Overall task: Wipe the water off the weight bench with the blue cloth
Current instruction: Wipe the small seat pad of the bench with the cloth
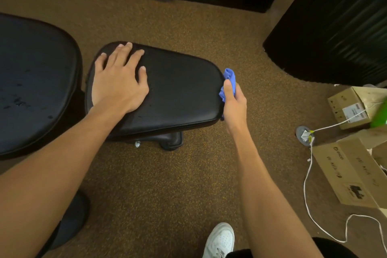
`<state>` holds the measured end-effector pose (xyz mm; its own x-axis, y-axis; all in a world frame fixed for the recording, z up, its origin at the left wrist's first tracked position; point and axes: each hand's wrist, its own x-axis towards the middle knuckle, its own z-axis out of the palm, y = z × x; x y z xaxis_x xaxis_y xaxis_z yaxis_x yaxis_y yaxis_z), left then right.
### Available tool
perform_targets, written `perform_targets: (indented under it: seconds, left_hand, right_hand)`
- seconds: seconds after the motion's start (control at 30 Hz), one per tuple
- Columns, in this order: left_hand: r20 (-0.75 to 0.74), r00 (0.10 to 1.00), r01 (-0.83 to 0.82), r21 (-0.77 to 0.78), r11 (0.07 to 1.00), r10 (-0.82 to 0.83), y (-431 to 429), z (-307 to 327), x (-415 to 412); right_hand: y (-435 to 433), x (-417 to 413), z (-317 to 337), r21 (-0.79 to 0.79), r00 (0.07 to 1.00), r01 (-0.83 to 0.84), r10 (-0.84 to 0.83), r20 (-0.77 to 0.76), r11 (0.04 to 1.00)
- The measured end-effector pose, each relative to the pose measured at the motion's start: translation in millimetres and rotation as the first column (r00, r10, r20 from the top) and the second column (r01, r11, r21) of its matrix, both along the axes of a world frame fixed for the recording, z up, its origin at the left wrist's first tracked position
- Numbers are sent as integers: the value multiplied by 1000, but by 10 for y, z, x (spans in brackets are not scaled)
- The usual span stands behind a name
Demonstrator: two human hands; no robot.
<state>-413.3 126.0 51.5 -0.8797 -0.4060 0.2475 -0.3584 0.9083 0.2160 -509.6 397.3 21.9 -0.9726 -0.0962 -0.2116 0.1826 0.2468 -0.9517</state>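
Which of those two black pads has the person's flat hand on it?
The smaller pad in the middle: the left hand lies flat on it. The larger pad to the left has no hand on it and shows water drops.

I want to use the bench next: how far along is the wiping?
The small pad looks nearly dry, a few specks only. The left hand rests flat on it while the right hand grips the blue cloth at its right end. The large pad on the left still carries water drops, so that remains.
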Motion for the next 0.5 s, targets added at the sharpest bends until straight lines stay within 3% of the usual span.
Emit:
perform_targets:
  seconds: [0.07, 0.13, 0.23, 0.33, 0.4, 0.5]
  left_hand:
    - [3, 1000, 16, -8, 1000, -16, 28, 14, -21]
    - [6, 1000, 27, -10, 1000, -27, 79, 13, -36]
    - [14, 999, 45, -9, 999, -44, 133, -21, -22]
    - [6, 999, 43, -11, 999, -43, 147, -33, -21]
    - [-2, 999, 39, -14, 999, -39, 147, -39, -21]
    - [-5, 1000, 31, -15, 999, -31, 153, -39, -15]
  right_hand:
    - [10, -58, 13, -86, 992, 0, 10, 123, 996]
    - [32, -231, 20, -50, 979, -19, 29, 201, 999]
    - [6, -506, 142, 124, 979, -76, 51, 197, 989]
    - [-20, -570, 249, 240, 989, -139, 123, 79, 961]
    - [28, -522, 205, 213, 988, -154, 150, 37, 965]
    - [75, -502, 167, 121, 984, -164, 154, 91, 979]
